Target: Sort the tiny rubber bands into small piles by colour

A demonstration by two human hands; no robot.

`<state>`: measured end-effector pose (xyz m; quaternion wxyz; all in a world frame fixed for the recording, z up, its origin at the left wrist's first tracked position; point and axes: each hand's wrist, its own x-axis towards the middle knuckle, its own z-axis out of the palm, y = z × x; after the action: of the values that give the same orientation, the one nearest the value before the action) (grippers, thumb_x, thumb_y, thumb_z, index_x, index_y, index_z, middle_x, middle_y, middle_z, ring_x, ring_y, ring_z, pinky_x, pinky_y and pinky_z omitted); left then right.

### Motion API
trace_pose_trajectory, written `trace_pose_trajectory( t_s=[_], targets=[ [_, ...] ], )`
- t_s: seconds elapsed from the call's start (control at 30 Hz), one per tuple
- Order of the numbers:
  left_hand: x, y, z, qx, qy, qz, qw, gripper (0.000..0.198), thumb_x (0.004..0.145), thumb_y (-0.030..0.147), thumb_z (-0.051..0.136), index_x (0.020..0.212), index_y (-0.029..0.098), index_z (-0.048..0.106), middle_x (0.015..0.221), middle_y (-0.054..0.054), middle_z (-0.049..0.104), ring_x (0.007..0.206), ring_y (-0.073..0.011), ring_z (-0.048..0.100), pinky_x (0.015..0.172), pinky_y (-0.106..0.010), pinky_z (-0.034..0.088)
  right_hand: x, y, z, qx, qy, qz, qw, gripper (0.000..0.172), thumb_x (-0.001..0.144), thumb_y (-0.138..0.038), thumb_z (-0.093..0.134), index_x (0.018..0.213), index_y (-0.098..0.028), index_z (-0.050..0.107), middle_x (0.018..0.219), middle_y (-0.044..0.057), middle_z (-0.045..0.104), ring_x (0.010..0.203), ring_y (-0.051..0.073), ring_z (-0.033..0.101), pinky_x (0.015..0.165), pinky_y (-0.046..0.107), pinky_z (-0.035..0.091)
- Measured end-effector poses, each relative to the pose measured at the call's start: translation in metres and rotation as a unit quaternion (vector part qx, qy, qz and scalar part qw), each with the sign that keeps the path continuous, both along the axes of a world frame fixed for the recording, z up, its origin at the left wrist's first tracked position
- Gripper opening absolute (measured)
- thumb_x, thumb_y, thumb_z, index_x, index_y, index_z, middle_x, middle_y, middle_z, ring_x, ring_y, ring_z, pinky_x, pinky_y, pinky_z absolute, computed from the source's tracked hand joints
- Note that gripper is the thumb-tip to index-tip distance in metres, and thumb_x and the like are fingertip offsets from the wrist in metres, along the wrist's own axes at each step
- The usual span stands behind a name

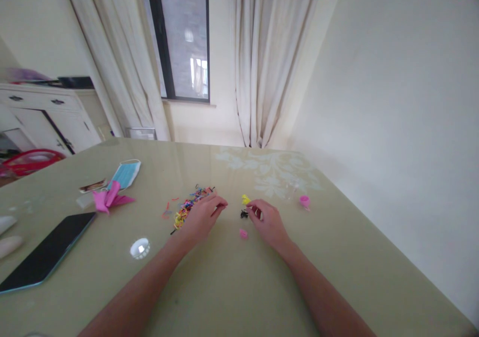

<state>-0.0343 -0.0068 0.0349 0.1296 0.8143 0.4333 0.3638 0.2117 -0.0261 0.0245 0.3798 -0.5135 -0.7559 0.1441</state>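
A mixed heap of small, colourful rubber bands lies on the table, partly hidden behind my left hand. That hand is closed in a pinch just right of the heap; whatever may be between its fingertips is too small to make out. My right hand also has thumb and fingers drawn together, beside a little yellow pile and a black pile. I cannot see clearly what it pinches. Nearer to me than the black pile sits a small pink pile.
Left on the glossy table are a dark-screened phone or tablet, a round shiny white object, pink folded paper and a blue face mask. A small pink cup-like piece stands at right, near the wall.
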Motion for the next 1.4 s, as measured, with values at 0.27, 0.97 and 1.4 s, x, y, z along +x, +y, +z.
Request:
trace_pose_trajectory(
  t_s=[0.27,0.97,1.4],
  targets=[
    [0.004,-0.002,-0.002,-0.047,-0.102,-0.004,0.994,0.011,0.095,0.024,0.067,0.102,0.022,0.074,0.094,-0.004,0.082,0.085,-0.0205,0.079,0.082,-0.034,0.063,-0.003,-0.002,0.002,0.005,-0.021,-0.01,1.0,0.018,0.101,-0.025,0.059,0.112,-0.02,0.072,0.086,0.004,0.073,0.069,0.018,0.065,0.072,0.031,0.049],
    [0.011,-0.024,0.016,-0.001,-0.132,-0.045,0.99,0.025,0.093,0.042,0.077,0.109,0.023,0.074,0.098,-0.005,0.081,0.087,-0.0188,0.076,0.081,-0.032,0.063,-0.024,-0.023,0.031,0.039,0.151,0.086,0.984,0.019,0.098,-0.037,0.072,0.091,-0.022,0.081,0.075,0.002,0.074,0.066,0.015,0.062,0.064,0.028,0.047],
    [0.001,-0.003,-0.001,-0.019,-0.061,-0.005,0.998,0.023,0.1,0.033,0.063,0.12,0.022,0.067,0.108,-0.007,0.079,0.095,-0.0208,0.075,0.092,-0.039,0.058,-0.015,-0.022,0.037,-0.017,0.247,0.074,0.966,0.029,0.09,-0.049,0.08,0.087,-0.021,0.084,0.075,0.004,0.075,0.062,0.014,0.054,0.058,0.028,0.042]
  ],
)
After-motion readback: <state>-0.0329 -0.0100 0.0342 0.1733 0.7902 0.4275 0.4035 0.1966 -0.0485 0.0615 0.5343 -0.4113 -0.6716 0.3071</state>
